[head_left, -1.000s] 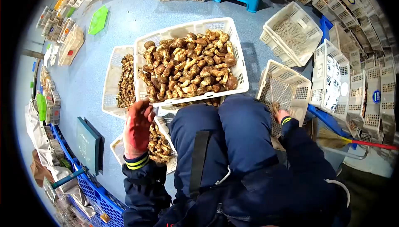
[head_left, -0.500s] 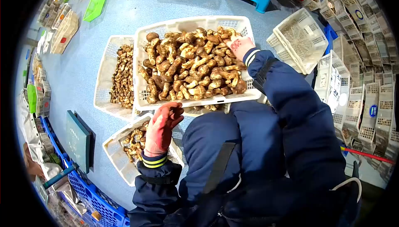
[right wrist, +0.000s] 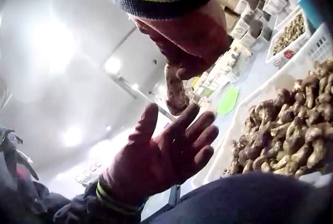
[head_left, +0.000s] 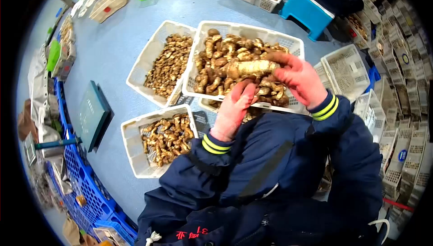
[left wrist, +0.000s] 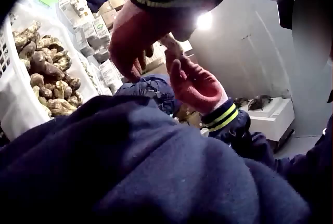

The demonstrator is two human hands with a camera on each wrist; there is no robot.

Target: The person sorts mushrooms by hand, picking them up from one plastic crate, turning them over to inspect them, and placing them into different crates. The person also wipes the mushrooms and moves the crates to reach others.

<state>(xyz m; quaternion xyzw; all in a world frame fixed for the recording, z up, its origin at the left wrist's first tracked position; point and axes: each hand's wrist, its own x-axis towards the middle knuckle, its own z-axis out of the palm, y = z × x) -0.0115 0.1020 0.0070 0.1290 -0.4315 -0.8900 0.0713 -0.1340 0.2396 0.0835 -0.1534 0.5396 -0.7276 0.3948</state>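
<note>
A large white crate (head_left: pixel 297 43) heaped with brown mushrooms (head_left: pixel 216 61) stands in front of the knees. Above its near side my right hand (head_left: pixel 302 77) pinches one thick, pale-stemmed mushroom (head_left: pixel 252 68) at one end. In the right wrist view that mushroom (right wrist: pixel 176 91) hangs from the fingers of my right hand (right wrist: pixel 187 42). My left hand (head_left: pixel 234 111) is just below it, palm up with its fingers spread; in the right wrist view the left hand (right wrist: pixel 161 159) shows a gap to the mushroom. Both hands look reddish, as if gloved or stained.
Crates of smaller mushrooms stand left of the big one, at the upper left (head_left: pixel 135 72) and lower left (head_left: pixel 128 142). A teal scale (head_left: pixel 92 115) and blue plastic crate (head_left: pixel 81 178) lie farther left. Right are white crates (head_left: pixel 345 68); a blue stool (head_left: pixel 306 14) stands beyond.
My right hand went from the crate at the right to the heap's far right corner, then came back nearer with a mushroom. My left hand has moved right, beside it. The head view has shifted.
</note>
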